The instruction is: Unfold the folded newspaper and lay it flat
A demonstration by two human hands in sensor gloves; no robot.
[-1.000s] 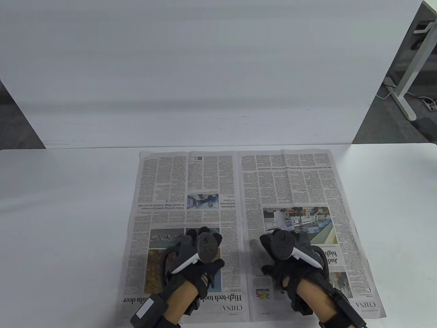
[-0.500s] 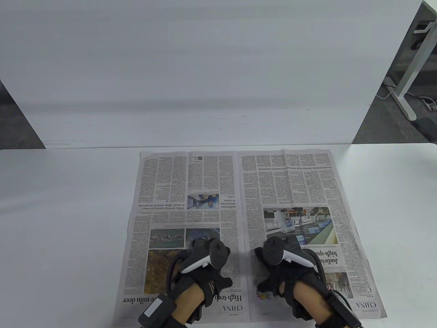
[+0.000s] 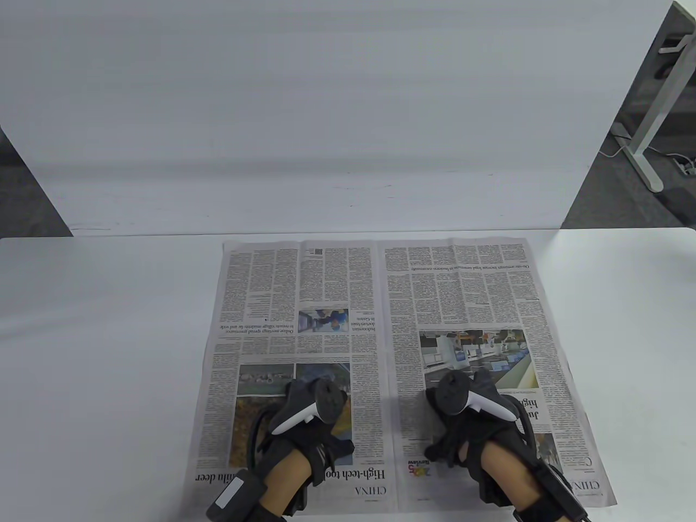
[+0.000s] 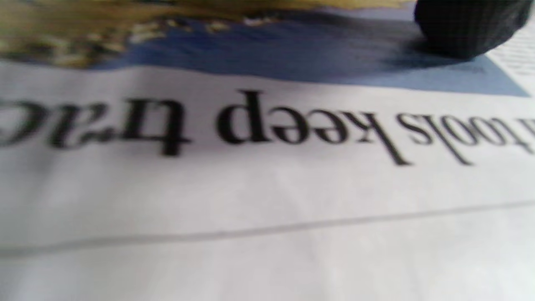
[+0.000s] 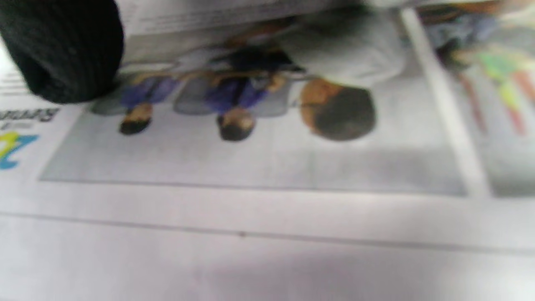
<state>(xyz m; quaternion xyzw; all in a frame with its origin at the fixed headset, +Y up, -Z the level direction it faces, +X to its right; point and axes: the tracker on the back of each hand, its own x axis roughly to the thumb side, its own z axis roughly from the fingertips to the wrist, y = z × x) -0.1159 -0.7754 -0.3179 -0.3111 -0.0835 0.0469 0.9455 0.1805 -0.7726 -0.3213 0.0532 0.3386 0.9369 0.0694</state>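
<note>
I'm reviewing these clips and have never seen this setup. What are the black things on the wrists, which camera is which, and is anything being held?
No robot here: these are a person's two hands in black sensor gloves. The left hand and right hand each carry a tracker strapped to the back; the fingers do not hold it.

The wide picture looks down at the white table. The two close, blurry pictures come from cameras on each wrist, looking at the print just below.

On the table lies one newspaper, opened out to a two-page spread, its headlines upside down for the camera. Both hands rest on its near half, one on each page. A gloved fingertip touches the paper in the left wrist view. Nothing is lifted or gripped.
</note>
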